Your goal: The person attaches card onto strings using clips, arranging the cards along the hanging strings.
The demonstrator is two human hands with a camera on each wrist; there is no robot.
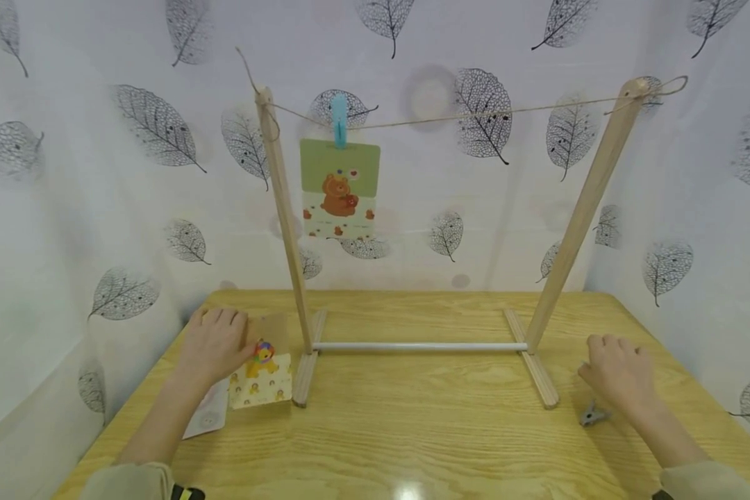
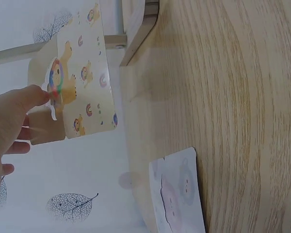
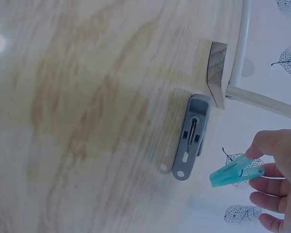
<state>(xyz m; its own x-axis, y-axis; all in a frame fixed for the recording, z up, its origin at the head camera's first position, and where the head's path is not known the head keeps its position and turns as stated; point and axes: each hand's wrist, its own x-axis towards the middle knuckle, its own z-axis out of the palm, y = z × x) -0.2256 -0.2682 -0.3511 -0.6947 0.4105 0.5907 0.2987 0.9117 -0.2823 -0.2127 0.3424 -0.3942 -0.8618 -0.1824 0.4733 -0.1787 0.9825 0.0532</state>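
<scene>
My left hand [image 1: 215,344] pinches a lion card [image 1: 264,389] between thumb and fingers, left of the wooden stand. In the left wrist view that card [image 2: 94,73] is held upright, the thumb across its lion picture. A pale card [image 2: 177,194] lies on the table beneath. At the right side, my right hand [image 1: 621,371] pinches a teal clothespin [image 3: 230,173] by its handle end; in the head view the fingers mostly hide it. A grey clothespin [image 3: 186,145] lies on the table close to that hand. A bear card [image 1: 339,198] hangs from the string by a light blue clothespin [image 1: 339,118].
The stand has a left post [image 1: 284,208], a right post [image 1: 584,201] and a white rod [image 1: 419,346] low between them. Twine [image 1: 450,119] runs between the post tops. A leaf-patterned curtain [image 1: 406,264] surrounds the wooden table [image 1: 412,417].
</scene>
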